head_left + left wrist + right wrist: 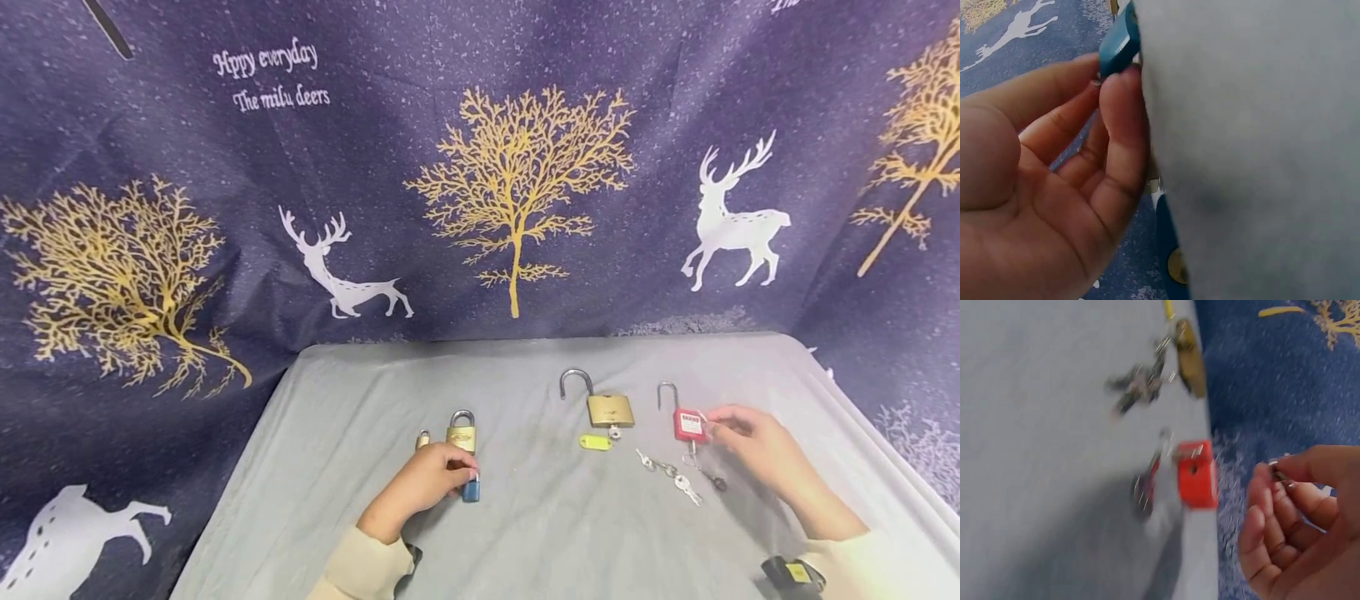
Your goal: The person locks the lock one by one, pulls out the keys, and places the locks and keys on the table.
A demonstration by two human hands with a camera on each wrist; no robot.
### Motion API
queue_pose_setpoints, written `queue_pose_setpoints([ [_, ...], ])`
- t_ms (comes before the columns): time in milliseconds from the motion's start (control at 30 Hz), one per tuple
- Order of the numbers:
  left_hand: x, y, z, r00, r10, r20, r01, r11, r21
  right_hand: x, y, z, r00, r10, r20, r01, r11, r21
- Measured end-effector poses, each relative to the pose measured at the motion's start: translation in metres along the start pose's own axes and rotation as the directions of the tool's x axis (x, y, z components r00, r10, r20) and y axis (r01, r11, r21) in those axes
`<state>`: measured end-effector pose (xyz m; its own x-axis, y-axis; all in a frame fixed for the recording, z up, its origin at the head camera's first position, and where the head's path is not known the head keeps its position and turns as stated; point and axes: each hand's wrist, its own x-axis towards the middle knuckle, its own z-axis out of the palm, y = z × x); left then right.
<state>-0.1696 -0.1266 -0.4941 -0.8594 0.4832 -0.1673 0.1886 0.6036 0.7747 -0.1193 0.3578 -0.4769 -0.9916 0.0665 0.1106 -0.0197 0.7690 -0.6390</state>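
Note:
My left hand [435,475] pinches a small blue padlock [471,490] at its upper end; the left wrist view shows thumb and fingertip at the blue body [1119,47]. Just beyond that hand lie a brass padlock [461,438] with its shackle closed and a smaller brass one [423,437], partly hidden. My right hand [757,446] is beside a red padlock [690,425] whose shackle stands open and whose keyhole end has a key hanging from it. Between its thumb and finger is a small metal piece [1282,477], its kind unclear.
A large brass padlock [611,411] with an open shackle lies left of the red one, a yellow tag [596,442] beside it. Loose keys [667,473] lie nearer me. Another blue padlock [1171,250] shows in the left wrist view. Behind the grey-covered table [525,533] hangs a patterned curtain [360,167].

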Motion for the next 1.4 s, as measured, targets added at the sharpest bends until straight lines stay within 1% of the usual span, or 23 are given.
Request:
queue_pose_setpoints([
  [133,-0.002,0.001,0.000,0.999,0.008,-0.040,-0.005,0.996,0.094,-0.006,0.011,-0.005,0.998,0.030,0.052,-0.025,0.995,-0.097],
  [200,-0.002,0.001,0.000,0.999,0.013,-0.053,-0.006,0.992,0.124,-0.008,0.014,-0.008,0.994,0.051,0.094,-0.040,0.992,-0.118],
  [233,-0.003,0.001,0.000,0.998,0.016,-0.057,-0.008,0.991,0.135,-0.008,0.015,-0.008,0.991,0.061,0.121,-0.046,0.992,-0.122],
  [333,-0.003,0.001,-0.001,0.998,0.019,-0.060,-0.010,0.989,0.146,-0.009,0.019,-0.009,0.982,0.083,0.169,-0.059,0.988,-0.144],
  [433,-0.004,0.002,-0.002,0.998,0.016,-0.063,-0.006,0.988,0.154,-0.011,0.022,-0.008,0.976,0.101,0.191,-0.071,0.985,-0.158],
  [533,-0.004,0.000,-0.004,0.996,0.026,-0.082,-0.012,0.986,0.167,-0.011,0.025,-0.006,0.979,0.092,0.184,-0.058,0.982,-0.182],
  [667,-0.003,-0.001,-0.010,0.992,0.040,-0.123,-0.019,0.986,0.164,-0.006,0.025,-0.005,0.985,0.034,0.169,0.001,0.980,-0.201],
  [833,-0.003,0.001,-0.018,0.986,0.022,-0.167,-0.005,0.995,0.103,0.005,0.014,-0.001,0.992,0.001,0.130,0.025,0.981,-0.193],
  [933,-0.004,0.004,-0.022,0.982,0.024,-0.189,-0.010,0.997,0.075,0.012,0.005,0.005,0.992,0.008,0.129,0.017,0.981,-0.192],
  [1067,-0.004,0.008,-0.025,0.976,0.022,-0.216,-0.007,0.998,0.070,0.021,-0.003,0.013,0.989,0.032,0.143,0.000,0.975,-0.221],
  [1300,-0.001,0.015,-0.030,0.970,-0.016,-0.242,0.027,0.999,0.043,0.030,-0.011,0.020,0.984,0.050,0.170,-0.006,0.969,-0.249],
  [1400,0.002,0.020,-0.032,0.967,-0.019,-0.256,0.032,0.998,0.046,0.032,-0.014,0.023,0.983,0.066,0.170,-0.018,0.963,-0.271],
])
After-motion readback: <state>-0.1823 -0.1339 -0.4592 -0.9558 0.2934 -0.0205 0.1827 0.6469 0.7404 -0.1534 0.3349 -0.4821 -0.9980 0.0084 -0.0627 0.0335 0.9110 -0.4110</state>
